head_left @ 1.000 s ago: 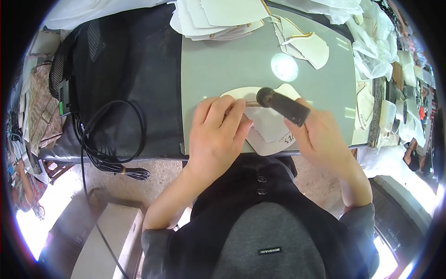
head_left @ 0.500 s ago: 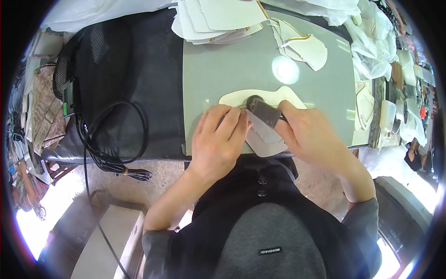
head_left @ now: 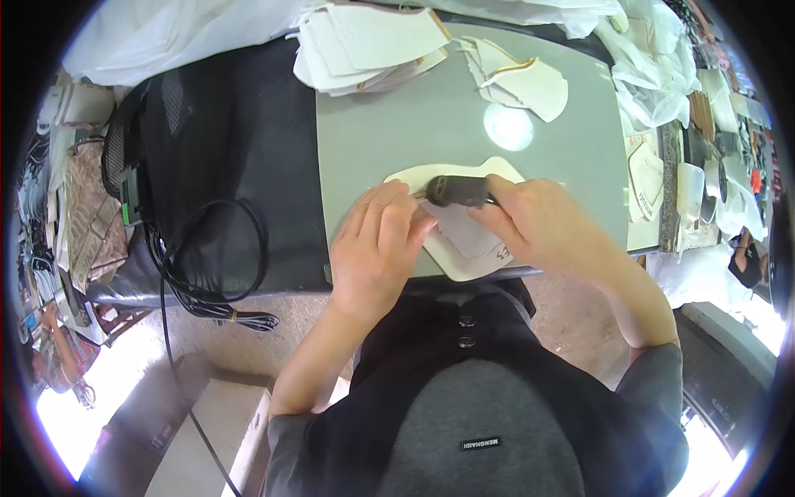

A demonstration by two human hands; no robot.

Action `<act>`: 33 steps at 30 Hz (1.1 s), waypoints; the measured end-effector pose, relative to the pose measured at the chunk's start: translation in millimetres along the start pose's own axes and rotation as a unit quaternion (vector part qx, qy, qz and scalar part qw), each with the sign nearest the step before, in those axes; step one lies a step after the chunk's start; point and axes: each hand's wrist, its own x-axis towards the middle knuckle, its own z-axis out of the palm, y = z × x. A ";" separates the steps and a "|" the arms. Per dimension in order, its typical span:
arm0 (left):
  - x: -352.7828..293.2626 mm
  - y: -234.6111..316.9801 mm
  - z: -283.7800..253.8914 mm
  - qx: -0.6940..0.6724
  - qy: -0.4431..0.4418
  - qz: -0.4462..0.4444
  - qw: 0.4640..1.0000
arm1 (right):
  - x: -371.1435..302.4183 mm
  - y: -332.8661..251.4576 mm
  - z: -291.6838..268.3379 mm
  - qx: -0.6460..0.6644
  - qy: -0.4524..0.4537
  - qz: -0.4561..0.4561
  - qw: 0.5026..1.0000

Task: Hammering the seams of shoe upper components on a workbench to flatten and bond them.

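A cream, curved flat piece (head_left: 460, 263), like a leather or board cutout, lies at the near edge of the grey-green board. On top of it is a paler layer (head_left: 465, 230) with dark marks at one corner. My left hand (head_left: 374, 240) rests on its left side, fingers bent together and thumb by the inner edge, apparently gripping it; the fingertips are partly hidden. Gripped in my right hand (head_left: 542, 219) is a hammer (head_left: 460, 191) with a dark, blocky head. That head is over the upper middle of the piece, close to my left fingertips; contact cannot be made out.
Stacked white cutouts (head_left: 373, 45) lie at the board's far left, and smaller ones (head_left: 522, 83) at its far right. Left of the grey-green board (head_left: 364, 132) is a black surface with a coiled cable (head_left: 261, 240). Plastic bags (head_left: 654, 66) crowd the right rear.
The hammer head has turned from slanting to nearly level and moved slightly left. My left hand has shifted slightly left, its thumb now showing more. The whole view has shifted a little.
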 end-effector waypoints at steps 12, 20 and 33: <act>19.6 -25.3 -10.2 -0.030 -0.095 0.057 0.993 | -47.2 17.3 -15.0 0.058 0.044 0.077 0.994; 10.4 -14.4 -19.5 -0.023 -0.070 0.006 0.997 | -53.2 44.2 -0.4 0.132 0.059 0.067 0.987; 29.1 22.4 -11.9 -0.032 -0.236 -0.046 0.970 | -42.4 36.5 32.1 0.539 0.181 0.216 0.794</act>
